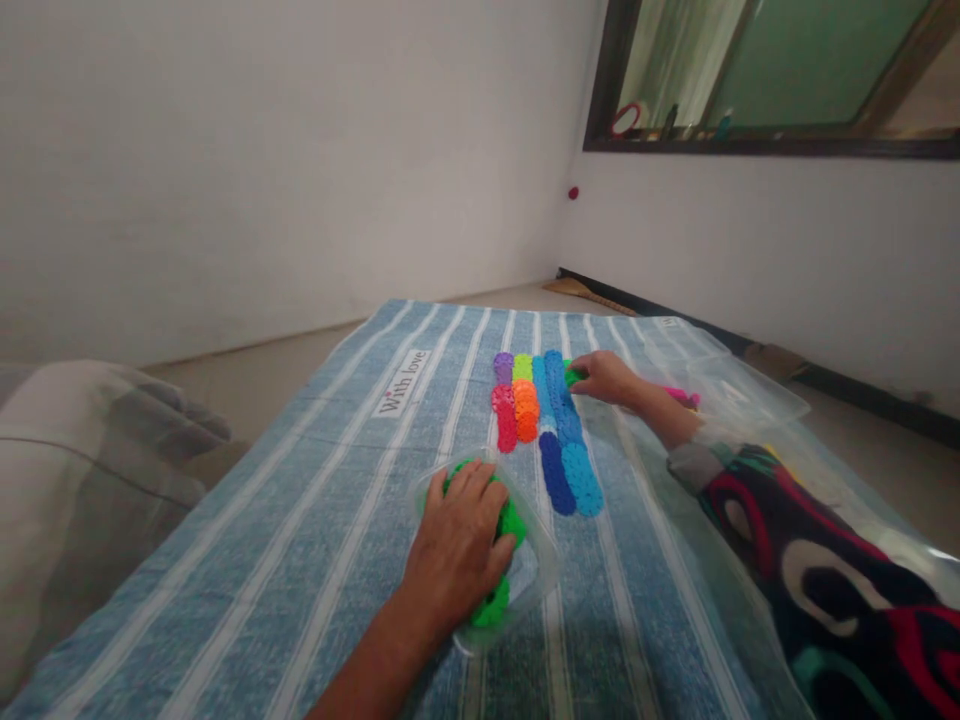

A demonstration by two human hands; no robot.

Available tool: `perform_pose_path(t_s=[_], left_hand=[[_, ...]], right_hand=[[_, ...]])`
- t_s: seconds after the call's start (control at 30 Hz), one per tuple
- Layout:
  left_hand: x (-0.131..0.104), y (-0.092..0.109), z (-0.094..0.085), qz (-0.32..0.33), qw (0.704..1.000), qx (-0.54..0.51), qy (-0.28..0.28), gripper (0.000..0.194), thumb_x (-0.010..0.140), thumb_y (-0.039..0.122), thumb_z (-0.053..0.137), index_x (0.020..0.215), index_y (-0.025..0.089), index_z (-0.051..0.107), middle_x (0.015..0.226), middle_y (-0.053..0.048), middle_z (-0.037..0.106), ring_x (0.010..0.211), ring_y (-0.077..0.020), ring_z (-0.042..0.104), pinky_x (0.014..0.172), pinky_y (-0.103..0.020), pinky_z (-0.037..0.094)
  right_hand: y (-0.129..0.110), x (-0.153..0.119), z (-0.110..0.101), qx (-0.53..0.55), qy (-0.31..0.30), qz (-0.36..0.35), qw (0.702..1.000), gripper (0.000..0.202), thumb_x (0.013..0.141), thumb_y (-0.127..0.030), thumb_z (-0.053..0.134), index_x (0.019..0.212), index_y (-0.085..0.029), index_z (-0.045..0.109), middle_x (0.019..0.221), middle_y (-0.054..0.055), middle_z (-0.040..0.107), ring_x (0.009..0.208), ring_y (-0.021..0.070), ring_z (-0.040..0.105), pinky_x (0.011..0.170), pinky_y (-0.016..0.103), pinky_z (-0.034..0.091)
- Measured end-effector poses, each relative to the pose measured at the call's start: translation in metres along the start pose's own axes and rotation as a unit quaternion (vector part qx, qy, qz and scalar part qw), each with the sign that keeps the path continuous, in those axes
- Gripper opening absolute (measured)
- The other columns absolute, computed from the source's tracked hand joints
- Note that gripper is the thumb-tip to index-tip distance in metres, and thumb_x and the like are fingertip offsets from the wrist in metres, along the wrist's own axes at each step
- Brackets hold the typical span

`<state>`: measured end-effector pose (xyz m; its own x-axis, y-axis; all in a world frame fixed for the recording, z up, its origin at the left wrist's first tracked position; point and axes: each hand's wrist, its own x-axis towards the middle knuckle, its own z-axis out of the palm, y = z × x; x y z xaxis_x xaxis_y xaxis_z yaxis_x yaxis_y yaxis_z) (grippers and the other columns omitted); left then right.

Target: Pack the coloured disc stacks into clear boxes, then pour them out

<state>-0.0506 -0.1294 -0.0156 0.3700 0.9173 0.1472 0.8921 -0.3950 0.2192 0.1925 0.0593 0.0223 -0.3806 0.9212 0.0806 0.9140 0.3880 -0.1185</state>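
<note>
My left hand [459,535] reaches into a clear plastic container [550,565] in the near middle of the table. Its fingers curl over bright green scalloped discs [491,604] inside, partly hiding them. Farther off, my right hand [609,378] pinches a green disc [573,374] at the cloth, beside the far end of a blue row of discs [567,405]. Left of that row lie overlapping discs in light blue [541,385], dark blue [556,474], lime [523,367], orange [526,410], purple [503,366] and red [507,428].
A blue-and-white striped cloth [337,480] printed "With love" covers the table. Clear plastic containers [757,385] stand along the right side, near a pink piece [679,394]. A pale fabric-covered shape [90,520] is at the left, and walls stand behind.
</note>
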Motion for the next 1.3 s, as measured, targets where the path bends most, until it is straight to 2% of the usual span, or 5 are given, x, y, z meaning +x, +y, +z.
perform_pose_path(t_s=[0.17,0.3,0.47,0.93,1.3], left_hand=[[0.002,0.003,-0.002,0.01,1.0,0.016,0.007,0.021,0.076,0.027,0.059,0.095,0.019,0.057,0.128,-0.012,0.055,0.127,-0.0313,0.043,0.106,-0.056,0.027],[0.003,0.004,-0.004,0.012,1.0,0.024,0.002,0.021,0.077,0.029,0.058,0.095,0.02,0.057,0.127,-0.011,0.055,0.126,-0.0304,0.042,0.105,-0.054,0.029],[0.004,0.003,-0.003,0.016,1.0,0.026,0.003,0.018,0.078,0.025,0.055,0.095,0.019,0.057,0.122,-0.011,0.057,0.122,-0.0289,0.045,0.101,-0.049,0.033],[0.004,0.003,-0.001,0.033,0.999,0.017,0.022,0.017,0.082,0.031,0.055,0.092,0.019,0.057,0.117,-0.011,0.057,0.118,-0.0284,0.047,0.096,-0.045,0.035],[0.003,0.003,-0.004,0.031,0.999,0.027,-0.003,0.019,0.078,0.028,0.058,0.095,0.019,0.056,0.123,-0.011,0.054,0.122,-0.0278,0.044,0.1,-0.045,0.034]], right_hand=[[-0.057,-0.071,-0.021,0.229,-0.064,-0.192,0.952,0.011,0.075,-0.019,0.063,0.084,-0.015,0.068,0.069,-0.003,0.059,0.062,0.0092,0.051,0.06,0.02,0.036],[-0.099,-0.111,-0.018,0.227,-0.117,-0.289,0.923,0.008,0.074,-0.011,0.065,0.08,-0.015,0.065,0.072,-0.003,0.058,0.066,0.0083,0.051,0.063,0.02,0.035],[-0.125,-0.124,-0.006,0.117,-0.118,-0.324,0.931,0.006,0.075,-0.013,0.063,0.081,-0.016,0.064,0.079,0.0,0.063,0.07,0.0116,0.054,0.062,0.022,0.033],[-0.135,-0.126,0.001,-0.052,-0.163,-0.296,0.94,0.021,0.079,-0.014,0.059,0.097,-0.02,0.069,0.093,0.006,0.07,0.078,0.0172,0.063,0.057,0.024,0.032],[-0.119,-0.129,0.009,0.022,-0.105,-0.29,0.951,0.018,0.079,-0.012,0.06,0.095,-0.018,0.067,0.092,0.005,0.069,0.08,0.0162,0.062,0.064,0.023,0.038]])
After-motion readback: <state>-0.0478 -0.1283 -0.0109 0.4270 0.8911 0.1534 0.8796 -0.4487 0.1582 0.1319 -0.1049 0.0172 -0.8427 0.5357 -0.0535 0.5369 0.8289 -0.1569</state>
